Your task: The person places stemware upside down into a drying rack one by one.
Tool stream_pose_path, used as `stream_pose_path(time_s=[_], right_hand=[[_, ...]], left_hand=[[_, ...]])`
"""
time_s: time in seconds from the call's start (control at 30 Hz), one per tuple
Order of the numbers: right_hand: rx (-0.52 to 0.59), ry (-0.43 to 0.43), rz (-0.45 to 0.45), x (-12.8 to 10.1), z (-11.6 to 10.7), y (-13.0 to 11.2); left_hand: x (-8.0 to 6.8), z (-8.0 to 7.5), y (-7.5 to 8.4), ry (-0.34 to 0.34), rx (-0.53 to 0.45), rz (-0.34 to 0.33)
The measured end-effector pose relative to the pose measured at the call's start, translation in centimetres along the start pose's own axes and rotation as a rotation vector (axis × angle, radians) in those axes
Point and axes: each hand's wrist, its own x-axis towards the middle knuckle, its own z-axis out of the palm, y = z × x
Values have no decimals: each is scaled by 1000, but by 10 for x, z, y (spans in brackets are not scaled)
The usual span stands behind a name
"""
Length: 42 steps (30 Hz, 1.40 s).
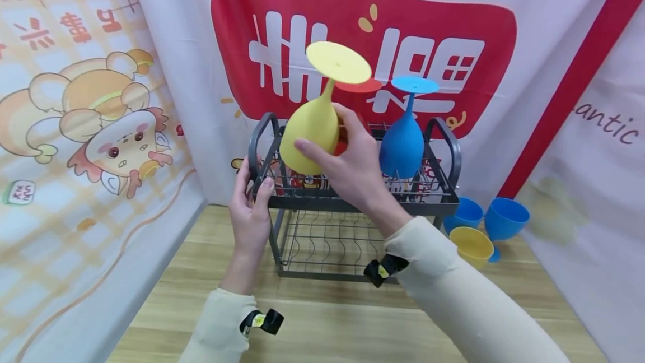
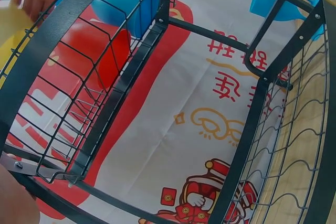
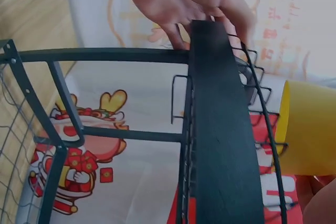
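A yellow plastic goblet (image 1: 307, 139) hangs upside down over the left part of a dark two-tier wire rack (image 1: 347, 204), its round foot uppermost. My right hand (image 1: 355, 164) grips its bowl, thumb on the near side. In the right wrist view the yellow goblet's (image 3: 310, 129) rim is beside the upper basket's wires. My left hand (image 1: 249, 217) holds the rack's left end by the handle, thumb over the frame. A red goblet (image 1: 360, 87), partly hidden behind my right hand, and a blue goblet (image 1: 403, 147) stand inverted in the upper basket.
On the wooden table (image 1: 322, 324), right of the rack, stand two blue goblets (image 1: 506, 218) and another yellow goblet (image 1: 471, 244), bowls upward. The rack's lower shelf (image 1: 327, 234) has wavy wires. Printed cloth (image 1: 191, 27) hangs behind and at both sides.
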Motion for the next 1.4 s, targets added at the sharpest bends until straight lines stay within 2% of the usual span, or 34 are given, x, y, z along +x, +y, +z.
stream_pose_path(time_s=[0.23,0.7,0.93,1.4], right_hand=[[-22,-5,56,10,15,2],[-66,-35,177,34,37,9],[-116,-58,229,37,41,11],[-254,-164,364,38,44,12]], left_hand=[[0,0,0,-28,-7,14],[0,0,1,5,-33,-7],[0,0,3,4,-44,-10],[1,0,1,6,-47,-4]])
